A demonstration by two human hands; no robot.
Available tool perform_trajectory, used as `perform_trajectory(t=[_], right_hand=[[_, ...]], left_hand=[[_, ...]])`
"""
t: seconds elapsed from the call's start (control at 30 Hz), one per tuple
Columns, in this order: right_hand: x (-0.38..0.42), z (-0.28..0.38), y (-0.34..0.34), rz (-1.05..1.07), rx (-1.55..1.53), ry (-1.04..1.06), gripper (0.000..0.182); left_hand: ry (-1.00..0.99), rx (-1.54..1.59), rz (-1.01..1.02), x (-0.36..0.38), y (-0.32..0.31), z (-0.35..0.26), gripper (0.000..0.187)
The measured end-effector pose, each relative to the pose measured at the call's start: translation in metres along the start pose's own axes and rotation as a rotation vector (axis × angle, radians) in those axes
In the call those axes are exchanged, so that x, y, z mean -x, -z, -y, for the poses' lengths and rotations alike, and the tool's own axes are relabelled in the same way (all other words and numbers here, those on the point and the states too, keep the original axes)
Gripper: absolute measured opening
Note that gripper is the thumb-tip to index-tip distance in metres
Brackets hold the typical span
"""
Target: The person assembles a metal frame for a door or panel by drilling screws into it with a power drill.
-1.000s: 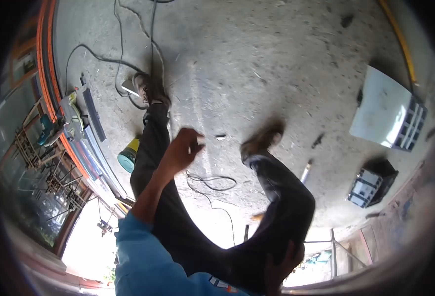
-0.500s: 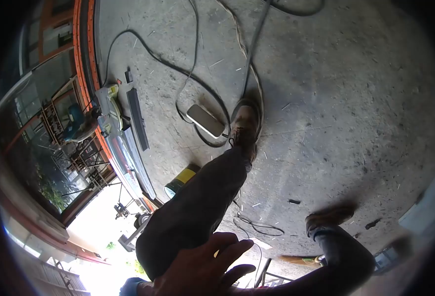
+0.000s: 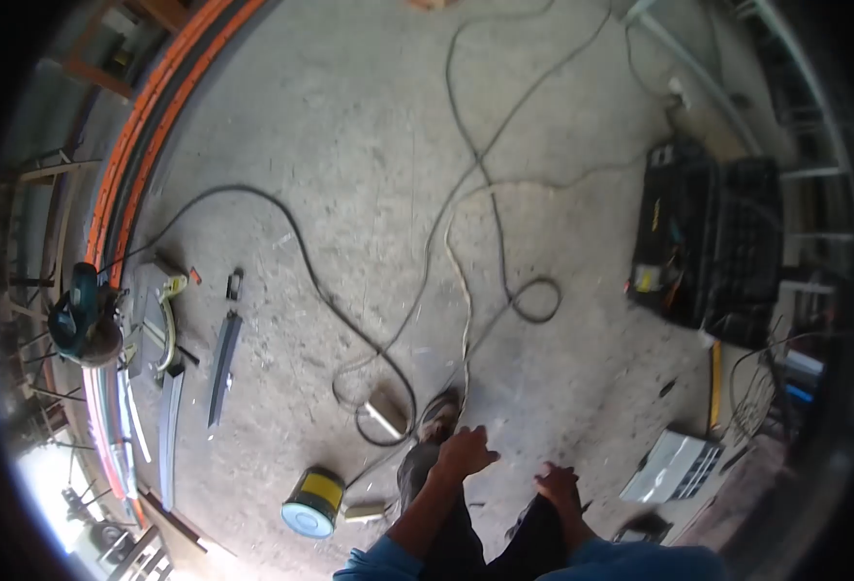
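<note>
Near the bottom centre, my left hand [image 3: 467, 451] hangs over my left leg, close to the shoe [image 3: 440, 416], its fingers loosely bent and apart. My right hand [image 3: 558, 481] is above my right knee with its fingers a little spread. Nothing shows in either hand. Between the left shoe and a loop of dark cable [image 3: 413, 387] lies a pale rectangular block [image 3: 385, 414]. A pale, twisted cable [image 3: 467, 300] runs up the floor from the shoe.
A green and yellow bucket [image 3: 320, 487] stands at lower left. Farther left are a cut-off saw [image 3: 80, 320], metal profiles [image 3: 222, 368] and orange rails [image 3: 128, 145]. On the right are an open black toolbox [image 3: 677, 232], a grey case [image 3: 672, 467] and a yellow strip [image 3: 714, 385].
The view has risen and widened, bringing the toolbox and grey case into sight. Both legs now point up from the bottom edge. My right hand has come into view.
</note>
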State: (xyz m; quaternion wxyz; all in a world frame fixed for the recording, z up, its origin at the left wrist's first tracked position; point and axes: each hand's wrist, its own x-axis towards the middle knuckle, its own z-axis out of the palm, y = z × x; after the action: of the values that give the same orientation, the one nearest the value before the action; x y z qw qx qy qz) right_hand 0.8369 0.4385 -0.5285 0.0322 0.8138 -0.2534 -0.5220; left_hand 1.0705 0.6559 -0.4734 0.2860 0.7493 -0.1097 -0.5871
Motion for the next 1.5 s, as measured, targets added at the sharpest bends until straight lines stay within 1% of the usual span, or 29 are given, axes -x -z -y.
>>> perform_trajectory(t=[0.07, 0.13, 0.17, 0.2, 0.23, 0.3, 0.33, 0.4, 0.43, 0.47, 0.5, 0.53, 0.57, 0.63, 0.7, 0.73, 0.8, 0.9, 0.93, 1.0, 1.03, 1.1, 1.13, 1.17, 1.2, 1.3, 1.33, 1.43, 1.5], right_hand=[[-0.038, 0.016, 0.041, -0.062, -0.041, 0.205, 0.054], [-0.021, 0.057, 0.179, -0.124, -0.311, 0.162, 0.052], [-0.014, 0.077, 0.238, -0.265, -0.512, 0.229, 0.048], [0.0, 0.082, 0.285, -0.381, -0.708, 0.274, 0.044], [0.015, 0.087, 0.343, -0.397, -0.801, 0.349, 0.04], [0.029, 0.089, 0.405, -0.473, -1.032, 0.511, 0.032], [0.025, 0.089, 0.43, -0.524, -1.062, 0.532, 0.032], [0.026, 0.082, 0.445, -0.741, -0.634, 0.911, 0.031], [0.037, 0.079, 0.465, -0.579, -0.929, 0.796, 0.031], [0.05, 0.077, 0.49, -0.393, -1.223, 0.677, 0.032], [0.044, 0.072, 0.521, -0.442, -1.086, 0.697, 0.033], [0.042, 0.067, 0.532, -0.461, -0.956, 0.685, 0.033], [0.039, 0.059, 0.56, -0.545, -0.649, 0.714, 0.035], [0.051, 0.045, 0.613, -0.259, -0.92, 0.414, 0.041], [0.027, 0.034, 0.639, -0.285, -0.918, 0.473, 0.044], [0.04, 0.024, 0.676, -0.284, -0.924, 0.471, 0.044], [0.019, 0.016, 0.719, -0.441, -0.872, 0.722, 0.04], [-0.014, 0.004, 0.805, -0.592, -0.854, 0.789, 0.035], [-0.025, -0.007, 0.833, -0.631, -0.898, 0.744, 0.035], [-0.049, -0.023, 0.878, -0.513, -1.077, 0.399, 0.037], [-0.068, -0.026, 0.891, -0.526, -1.267, 0.242, 0.039], [-0.103, -0.034, 0.896, -0.739, -1.536, -0.063, 0.028], [-0.144, -0.039, 0.891, -0.623, -1.452, -0.093, 0.027], [-0.158, -0.045, 0.887, -0.617, -1.456, -0.1, 0.026], [-0.151, -0.058, 0.882, -0.44, -1.447, -0.115, 0.028], [-0.117, -0.068, 0.856, -0.208, -1.748, -0.6, 0.033], [-0.147, -0.059, 0.827, -0.166, -1.86, -0.66, 0.033], [-0.123, -0.051, 0.803, -0.103, -2.061, -0.928, 0.029], [-0.11, -0.045, 0.799, 0.09, -2.105, -1.071, 0.029]], left_hand=[[-0.011, -0.032, -0.056, -0.036, 0.009, 0.016, 0.046], [0.101, 0.074, -0.391, -0.043, 0.03, 0.006, 0.043], [0.081, 0.088, -0.436, -0.041, 0.05, -0.004, 0.043], [0.135, 0.229, -0.628, -0.034, 0.06, -0.016, 0.041], [0.193, 0.361, -0.799, -0.023, 0.065, -0.025, 0.039], [0.032, 0.255, -0.847, -0.017, 0.084, -0.021, 0.037], [0.105, 0.273, -0.913, -0.023, 0.077, -0.001, 0.04], [0.332, 0.357, -0.867, 0.009, 0.111, 0.009, 0.042], [0.469, 0.379, -0.934, 0.021, 0.128, 0.024, 0.04], [0.502, 0.333, -0.928, 0.042, 0.156, 0.036, 0.044], [0.416, 0.087, -0.855, 0.043, 0.177, 0.077, 0.045], [0.474, 0.157, -0.836, 0.078, 0.22, 0.069, 0.046], [0.489, 0.21, -0.81, 0.095, 0.266, 0.052, 0.046], [0.467, 0.338, -0.753, 0.101, 0.36, 0.017, 0.048], [0.393, 0.397, -0.694, 0.088, 0.445, -0.026, 0.049], [0.348, 0.405, -0.667, 0.076, 0.486, -0.051, 0.05], [0.258, 0.387, -0.603, 0.039, 0.554, -0.109, 0.051], [0.102, 0.274, -0.499, -0.034, 0.654, -0.216, 0.053], [0.062, 0.238, -0.468, -0.056, 0.678, -0.251, 0.054], [0.002, 0.163, -0.407, -0.098, 0.718, -0.317, 0.056], [-0.025, 0.132, -0.367, -0.119, 0.735, -0.346, 0.057], [-0.081, 0.044, -0.286, -0.162, 0.77, -0.412, 0.058], [-0.115, -0.006, -0.244, -0.186, 0.79, -0.449, 0.059], [-0.152, -0.073, -0.209, -0.209, 0.815, -0.486, 0.06], [-0.144, -0.102, -0.17, -0.231, 0.822, -0.518, 0.061], [-0.128, -0.252, -0.065, -0.271, 0.84, -0.625, 0.063], [-0.128, -0.301, -0.045, -0.294, 0.849, -0.659, 0.064], [-0.132, -0.437, 0.018, -0.375, 0.854, -0.759, 0.067], [-0.144, -0.492, 0.06, -0.423, 0.842, -0.817, 0.069]])
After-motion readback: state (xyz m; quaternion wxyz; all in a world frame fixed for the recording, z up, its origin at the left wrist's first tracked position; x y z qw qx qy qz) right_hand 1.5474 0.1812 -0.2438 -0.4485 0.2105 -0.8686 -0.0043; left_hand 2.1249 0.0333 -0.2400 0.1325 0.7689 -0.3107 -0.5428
